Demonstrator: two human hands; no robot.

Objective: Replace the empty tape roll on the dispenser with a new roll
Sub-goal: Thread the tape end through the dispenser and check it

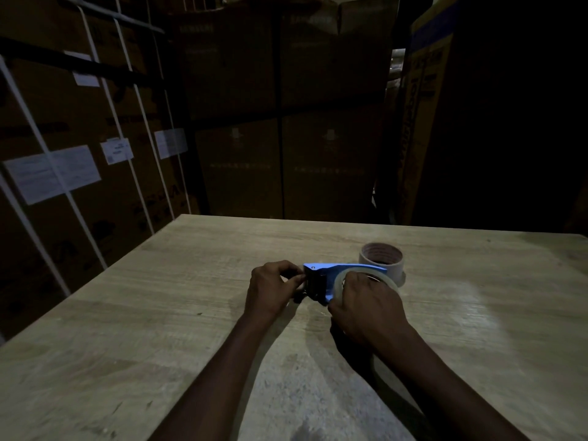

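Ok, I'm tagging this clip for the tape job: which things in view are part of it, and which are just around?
Part of the job: blue dispenser, clear tape roll, empty core standing behind it, left hand, right hand.

Just around: wooden table, stacked cardboard boxes, paper labels.
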